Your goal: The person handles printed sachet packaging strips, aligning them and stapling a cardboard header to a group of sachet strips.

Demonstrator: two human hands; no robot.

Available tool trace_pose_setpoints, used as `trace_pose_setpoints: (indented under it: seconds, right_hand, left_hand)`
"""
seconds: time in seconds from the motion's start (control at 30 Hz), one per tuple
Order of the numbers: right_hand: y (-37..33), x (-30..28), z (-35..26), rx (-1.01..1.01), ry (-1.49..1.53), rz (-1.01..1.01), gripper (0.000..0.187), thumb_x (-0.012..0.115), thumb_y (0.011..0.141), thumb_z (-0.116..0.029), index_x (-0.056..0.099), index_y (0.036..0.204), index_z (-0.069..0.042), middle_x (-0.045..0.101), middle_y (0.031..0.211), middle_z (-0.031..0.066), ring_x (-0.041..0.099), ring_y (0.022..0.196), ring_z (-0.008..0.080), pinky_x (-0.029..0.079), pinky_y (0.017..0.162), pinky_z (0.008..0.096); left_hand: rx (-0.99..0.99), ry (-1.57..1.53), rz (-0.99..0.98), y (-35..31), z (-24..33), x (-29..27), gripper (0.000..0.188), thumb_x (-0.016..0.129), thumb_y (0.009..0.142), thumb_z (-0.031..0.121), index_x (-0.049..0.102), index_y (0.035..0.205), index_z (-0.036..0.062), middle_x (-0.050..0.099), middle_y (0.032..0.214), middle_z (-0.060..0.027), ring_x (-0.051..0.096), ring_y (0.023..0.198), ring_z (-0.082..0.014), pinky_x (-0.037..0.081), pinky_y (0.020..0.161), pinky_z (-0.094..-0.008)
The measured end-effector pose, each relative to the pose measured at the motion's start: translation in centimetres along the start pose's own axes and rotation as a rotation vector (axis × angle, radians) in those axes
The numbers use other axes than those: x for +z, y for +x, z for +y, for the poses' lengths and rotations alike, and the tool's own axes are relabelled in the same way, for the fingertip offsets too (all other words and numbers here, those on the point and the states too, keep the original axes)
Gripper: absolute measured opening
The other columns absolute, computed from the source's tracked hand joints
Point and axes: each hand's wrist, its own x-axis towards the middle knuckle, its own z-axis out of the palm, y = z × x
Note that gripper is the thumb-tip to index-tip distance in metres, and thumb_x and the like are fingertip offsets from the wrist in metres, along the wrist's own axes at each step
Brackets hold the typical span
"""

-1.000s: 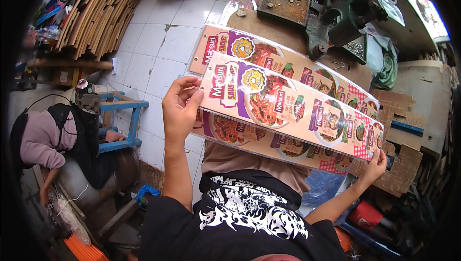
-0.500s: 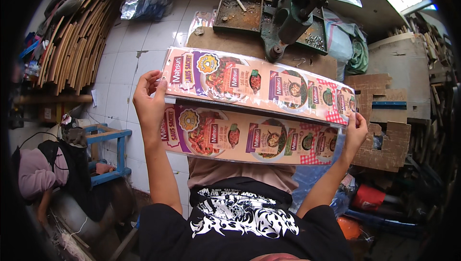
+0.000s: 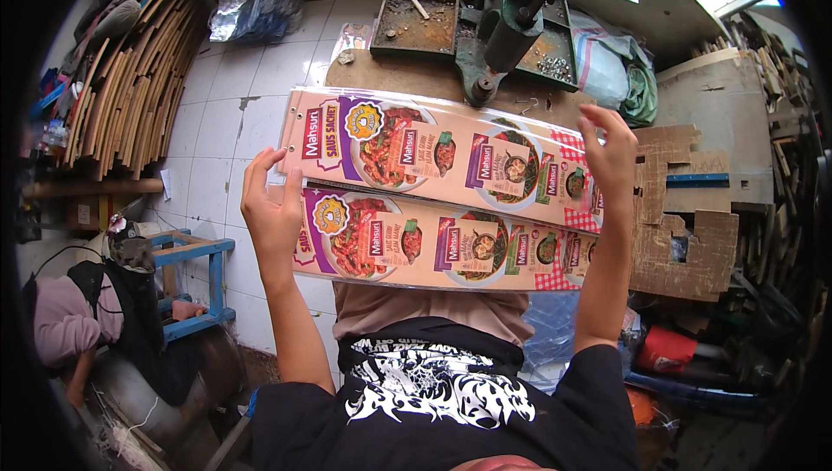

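Note:
Two long printed strips with food pictures and glossy clear covering lie one above the other in front of me. The upper strip [image 3: 451, 152] has small metal eyelets at its left end and rests on the bench below the press. Its lower edge overlaps the lower strip [image 3: 425, 241], which lies over my lap. My left hand [image 3: 273, 198] is at the upper strip's lower left corner, thumb and fingers apart. Over the strip's right end, my right hand [image 3: 611, 146] is raised with curved, parted fingers, hiding that end. Nothing shows in it.
A green hand press [image 3: 507, 38] stands beyond the strips, between metal trays [image 3: 420, 25] of small parts. Cut brown boards [image 3: 693, 246] lie at right. Stacked board strips [image 3: 134, 72] and a blue frame [image 3: 195, 250] are at left, near another person's sleeve [image 3: 65, 311].
The upper strip has shifted left and settled lower against the bench. My right hand has let go of its right end and risen farther out; my left hand has loosened its grip.

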Motion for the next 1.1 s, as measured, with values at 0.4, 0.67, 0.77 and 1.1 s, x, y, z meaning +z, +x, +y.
trace_pose_setpoints:
  seconds: [0.4,0.67,0.77,1.1]
  right_hand:
    - [5.9,5.0,-0.3,-0.257,-0.349,-0.463,0.025,0.067,0.085,-0.021,0.071,0.107,-0.01,0.068,0.1,0.0116,0.065,0.098,0.0326,0.052,0.085,0.0445]
    - [4.8,3.3,0.4,-0.178,-0.22,-0.353,0.016,0.067,0.088,-0.017,0.068,0.098,-0.004,0.069,0.091,0.0141,0.067,0.089,0.0283,0.052,0.079,0.0404]
    - [0.8,-0.5,0.2,0.096,0.376,-0.252,0.009,0.062,0.095,-0.01,0.061,0.094,0.0,0.066,0.085,0.0074,0.061,0.08,0.0134,0.049,0.072,0.0289]
    - [-13.3,-1.7,-1.0,0.482,1.016,-0.669,0.012,0.065,0.094,-0.009,0.059,0.1,-0.001,0.067,0.097,0.0058,0.063,0.093,0.0131,0.049,0.085,0.0279]
  left_hand:
    - [-0.232,0.33,-0.065,-5.6,-3.7,-3.7,0.044,0.072,0.086,0.016,0.06,0.124,-0.0032,0.059,0.124,-0.0195,0.06,0.111,-0.0336,0.047,0.096,-0.0414]
    - [-0.199,0.296,-0.073,-5.6,-5.1,-3.4,0.048,0.074,0.085,0.023,0.061,0.124,-0.0022,0.067,0.107,-0.0161,0.064,0.087,-0.0249,0.053,0.076,-0.0367]
    - [-0.209,0.287,-0.069,-5.4,-4.9,-3.3,0.046,0.074,0.086,0.023,0.062,0.123,-0.002,0.068,0.106,-0.0161,0.065,0.086,-0.0238,0.053,0.076,-0.0362]
    - [-0.263,0.247,-0.069,-4.9,-5.4,-3.2,0.04,0.073,0.086,0.021,0.064,0.116,-0.003,0.067,0.106,-0.0167,0.064,0.088,-0.0266,0.051,0.08,-0.037]
